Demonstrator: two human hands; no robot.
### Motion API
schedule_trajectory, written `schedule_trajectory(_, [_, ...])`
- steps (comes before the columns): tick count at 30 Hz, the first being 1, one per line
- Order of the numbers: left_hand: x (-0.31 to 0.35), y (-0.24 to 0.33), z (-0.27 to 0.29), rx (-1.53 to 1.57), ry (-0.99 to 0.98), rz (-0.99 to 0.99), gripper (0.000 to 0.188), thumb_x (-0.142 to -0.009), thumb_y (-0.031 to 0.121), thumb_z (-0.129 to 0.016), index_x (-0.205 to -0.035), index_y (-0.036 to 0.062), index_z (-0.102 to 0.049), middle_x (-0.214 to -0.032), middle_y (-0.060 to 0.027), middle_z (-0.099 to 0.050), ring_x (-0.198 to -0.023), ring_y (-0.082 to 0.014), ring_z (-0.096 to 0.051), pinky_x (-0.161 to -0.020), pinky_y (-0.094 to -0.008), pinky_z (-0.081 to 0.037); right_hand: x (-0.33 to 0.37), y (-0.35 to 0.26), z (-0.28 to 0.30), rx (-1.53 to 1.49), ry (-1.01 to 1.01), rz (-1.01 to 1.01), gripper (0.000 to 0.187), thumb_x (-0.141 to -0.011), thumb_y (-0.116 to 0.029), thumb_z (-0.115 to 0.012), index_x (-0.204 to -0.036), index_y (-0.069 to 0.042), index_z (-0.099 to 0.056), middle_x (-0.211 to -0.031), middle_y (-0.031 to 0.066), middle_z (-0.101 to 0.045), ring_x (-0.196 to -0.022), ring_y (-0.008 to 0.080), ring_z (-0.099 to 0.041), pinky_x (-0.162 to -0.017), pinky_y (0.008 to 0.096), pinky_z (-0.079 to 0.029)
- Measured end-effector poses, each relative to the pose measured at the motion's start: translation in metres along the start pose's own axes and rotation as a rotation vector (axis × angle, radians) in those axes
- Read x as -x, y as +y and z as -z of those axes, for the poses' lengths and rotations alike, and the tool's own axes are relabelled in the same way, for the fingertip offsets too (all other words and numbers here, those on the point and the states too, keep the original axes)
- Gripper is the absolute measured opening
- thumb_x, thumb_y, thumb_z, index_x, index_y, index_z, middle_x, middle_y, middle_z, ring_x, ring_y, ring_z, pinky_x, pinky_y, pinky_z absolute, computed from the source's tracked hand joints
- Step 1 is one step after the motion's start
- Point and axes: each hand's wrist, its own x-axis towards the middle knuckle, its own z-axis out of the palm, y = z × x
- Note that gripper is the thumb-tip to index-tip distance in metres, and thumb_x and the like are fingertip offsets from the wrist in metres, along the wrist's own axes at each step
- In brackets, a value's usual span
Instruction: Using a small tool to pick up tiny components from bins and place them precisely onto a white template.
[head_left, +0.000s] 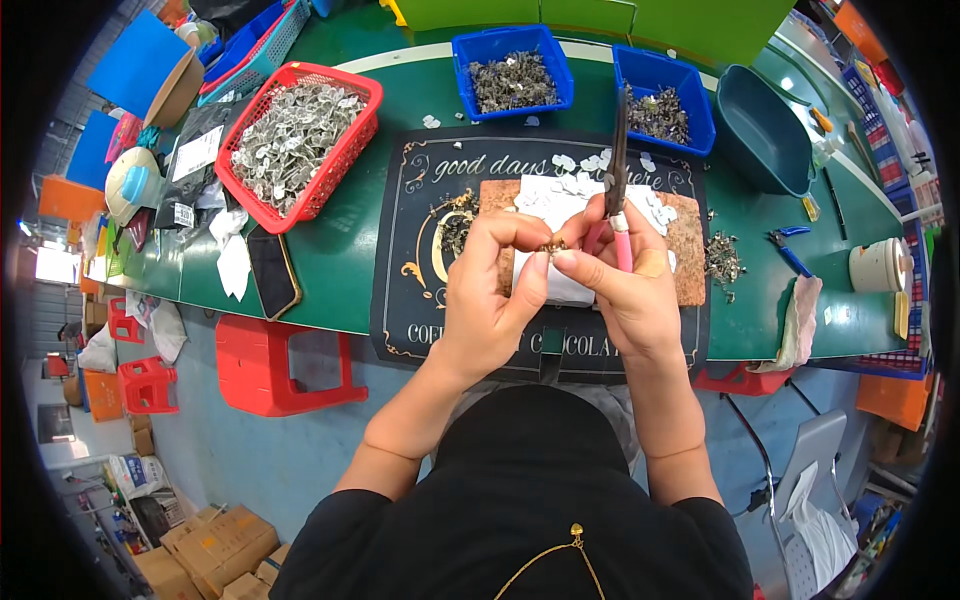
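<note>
Over the middle of the table, my left hand [490, 290] pinches a tiny gold-coloured metal piece [552, 247] between thumb and finger. Close against it, the thumb of my right hand [635, 290] touches or nearly touches the same piece. Tucked in that right hand is a pair of pliers [617, 160] with pink handles and long dark jaws pointing away from me. Beneath both hands lies a cork board [688, 250] partly covered by white paper [535, 195], with several small white flat pieces [655, 210] scattered at its far side.
A black printed mat [408, 240] lies under the board, small metal parts [722, 258] heaped beside it. Blue bins [468, 85] of metal parts and a red basket [340, 150] of silvery pieces stand farther back. A phone [272, 272], blue-handled pliers [790, 250] and a cloth [800, 325] flank them.
</note>
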Motion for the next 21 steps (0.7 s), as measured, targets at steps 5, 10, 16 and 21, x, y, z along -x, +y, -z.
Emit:
schedule_trajectory(5, [0.000,0.002,0.005,-0.169,0.026,-0.151,0.021,-0.073,-0.008,-0.062,-0.091,-0.0010,-0.054,-0.088,-0.0125,-0.064,-0.079,-0.0189,-0.063,-0.070,-0.0262,-0.049,0.000,-0.001,0.001,-0.014,-0.029,-0.037,0.041,-0.070,0.010,-0.067,-0.104,-0.003,-0.046,-0.090,0.0083,-0.056,-0.085,0.0133,-0.055,-0.076,0.0256,-0.046])
schedule_trajectory(10, [-0.001,0.016,0.008,0.325,0.013,0.270,0.018,-0.078,-0.004,-0.063,-0.093,-0.0010,-0.054,-0.092,-0.0102,-0.061,-0.085,-0.0163,-0.060,-0.076,-0.0265,-0.047,0.001,-0.004,0.000,0.048,-0.030,-0.008,0.039,-0.071,0.009,-0.067,-0.102,-0.003,-0.046,-0.089,0.0090,-0.057,-0.084,0.0132,-0.055,-0.076,0.0255,-0.046])
schedule_trajectory(16, [-0.007,0.011,0.014,0.621,-0.038,0.489,0.019,-0.082,0.006,-0.064,-0.099,-0.0028,-0.057,-0.094,-0.0082,-0.060,-0.084,-0.0121,-0.058,-0.075,-0.0249,-0.047,0.000,0.001,0.005,0.174,-0.098,0.106,0.026,-0.076,0.004,-0.066,-0.096,-0.001,-0.050,-0.087,0.0075,-0.060,-0.081,0.0100,-0.058,-0.071,0.0214,-0.048])
schedule_trajectory(21, [-0.004,0.009,0.013,0.474,-0.012,0.425,0.014,-0.080,0.001,-0.065,-0.093,-0.0027,-0.060,-0.091,-0.0065,-0.061,-0.083,-0.0116,-0.058,-0.074,-0.0238,-0.047,0.002,0.000,0.004,0.260,-0.081,0.119,0.026,-0.076,0.005,-0.066,-0.096,-0.001,-0.050,-0.087,0.0072,-0.060,-0.079,0.0096,-0.058,-0.070,0.0208,-0.048])
